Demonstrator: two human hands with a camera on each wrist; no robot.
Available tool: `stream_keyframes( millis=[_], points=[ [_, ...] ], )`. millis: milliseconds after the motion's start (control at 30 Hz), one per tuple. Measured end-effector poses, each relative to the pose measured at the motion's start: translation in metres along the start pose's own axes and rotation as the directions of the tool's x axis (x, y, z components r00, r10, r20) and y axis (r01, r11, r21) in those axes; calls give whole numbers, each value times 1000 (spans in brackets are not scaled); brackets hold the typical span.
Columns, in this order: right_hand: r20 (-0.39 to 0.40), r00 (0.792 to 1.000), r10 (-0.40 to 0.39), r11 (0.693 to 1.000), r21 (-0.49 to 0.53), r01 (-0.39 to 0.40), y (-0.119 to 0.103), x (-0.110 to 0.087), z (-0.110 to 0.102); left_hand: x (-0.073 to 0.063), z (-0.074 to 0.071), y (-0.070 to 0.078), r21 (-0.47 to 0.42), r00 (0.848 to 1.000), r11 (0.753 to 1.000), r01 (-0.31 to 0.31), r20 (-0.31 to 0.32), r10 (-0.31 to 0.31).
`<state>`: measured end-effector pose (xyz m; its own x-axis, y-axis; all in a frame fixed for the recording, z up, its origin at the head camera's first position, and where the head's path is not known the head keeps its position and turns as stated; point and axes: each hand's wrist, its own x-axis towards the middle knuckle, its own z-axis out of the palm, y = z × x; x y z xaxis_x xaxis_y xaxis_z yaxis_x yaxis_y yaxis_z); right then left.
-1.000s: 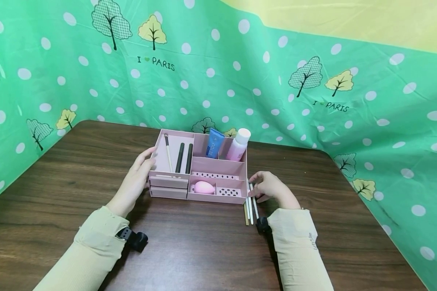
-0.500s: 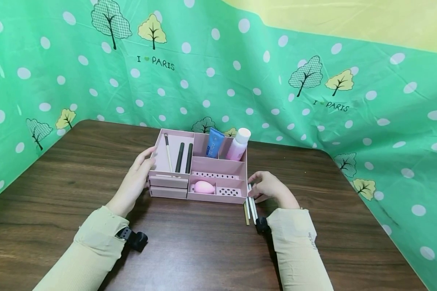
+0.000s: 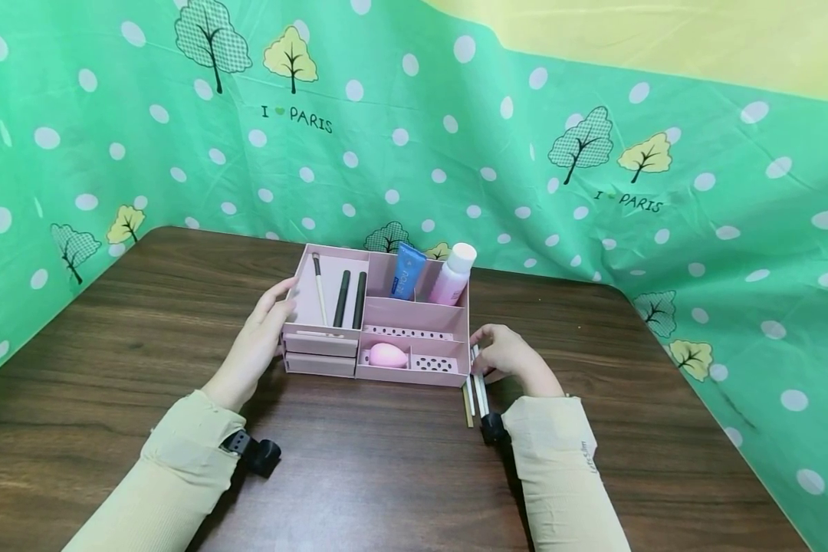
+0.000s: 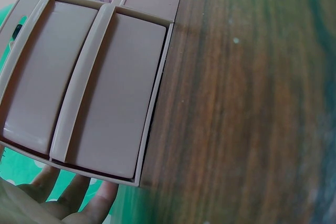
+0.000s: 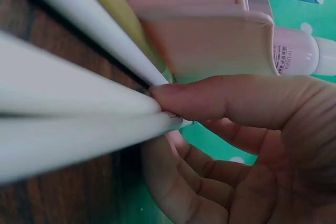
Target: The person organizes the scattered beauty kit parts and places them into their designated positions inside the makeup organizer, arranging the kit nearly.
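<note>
1. One left hand [image 3: 255,341] rests with loosely extended fingers against the pink organizer [image 3: 403,377], at its left wall — gripping nothing.
2. Just beside the organizer's right wall lie a gold stick [image 5: 121,12] and a single white stick [image 5: 100,26].
3. Two white sticks [image 5: 79,90] come next, long axes pointing front to back — pinched between the right hand's [image 3: 514,359] thumb and fingertips, well apart from the left.

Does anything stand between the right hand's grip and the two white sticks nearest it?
Nothing visible: the right hand's grip pinches the two white sticks. A third white stick and a gold stick lie alongside, toward the pink organizer, not in between.
</note>
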<state>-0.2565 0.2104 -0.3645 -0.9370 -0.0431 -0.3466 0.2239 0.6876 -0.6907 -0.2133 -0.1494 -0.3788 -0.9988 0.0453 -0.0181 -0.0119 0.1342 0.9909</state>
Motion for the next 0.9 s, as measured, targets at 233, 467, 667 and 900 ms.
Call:
stream_keyframes(
  millis=[233, 467, 667, 900],
  points=[
    [20, 1000, -19, 1000, 5, 18, 1, 0, -1, 0, 0, 1, 17, 1000, 1000, 5, -3, -5],
    [25, 999, -40, 999, 0, 40, 2, 0, -1, 0, 0, 2, 25, 1000, 1000, 10, -5, -10],
    [26, 999, -39, 999, 0, 39, 2, 0, -1, 0, 1, 1, 7, 1000, 1000, 7, -1, -7],
    [15, 999, -43, 999, -33, 43, -2, -2, 1, 0, 1, 1, 0, 1000, 1000, 7, -3, -7]
  ],
)
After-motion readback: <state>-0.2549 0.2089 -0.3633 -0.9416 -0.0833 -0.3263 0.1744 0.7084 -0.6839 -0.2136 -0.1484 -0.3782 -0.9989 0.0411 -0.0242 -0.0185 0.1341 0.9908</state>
